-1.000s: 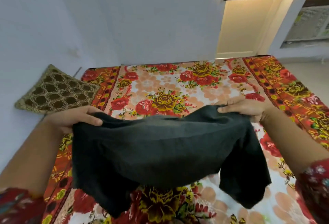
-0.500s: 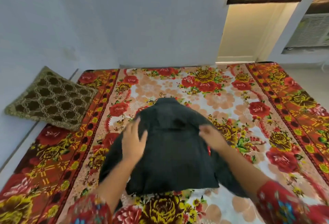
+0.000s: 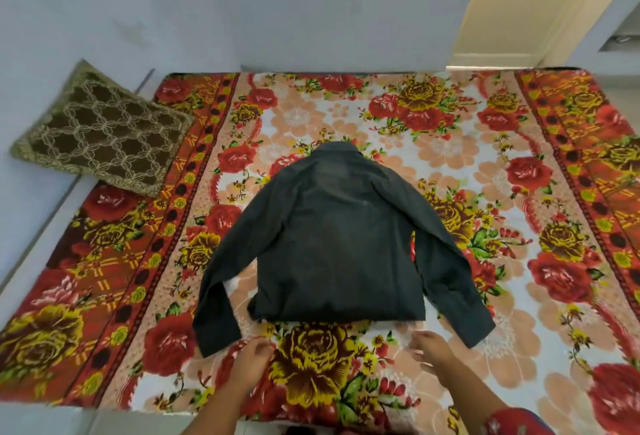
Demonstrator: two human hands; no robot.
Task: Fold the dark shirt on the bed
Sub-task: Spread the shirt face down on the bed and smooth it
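The dark shirt [image 3: 332,244] is lying flat in the middle of the bed [image 3: 519,299], back side up, with the collar [image 3: 337,150] pointing away toward the far wall [image 3: 311,9]. Both sleeves splay out and angle down toward the near edge. One cuff [image 3: 216,337] ends just beside the left hand [image 3: 254,355], the other cuff [image 3: 474,324] is near the right hand [image 3: 433,348]. Both hands sit low over the flowery bed cover just below the hem, fingers loosely curled, holding nothing. I can't tell if the left fingertips touch that cuff. Off to the side there's a brown-and-gold cushion [image 3: 100,130] at the left edge of the bed by the wall, well apart from the shirt.
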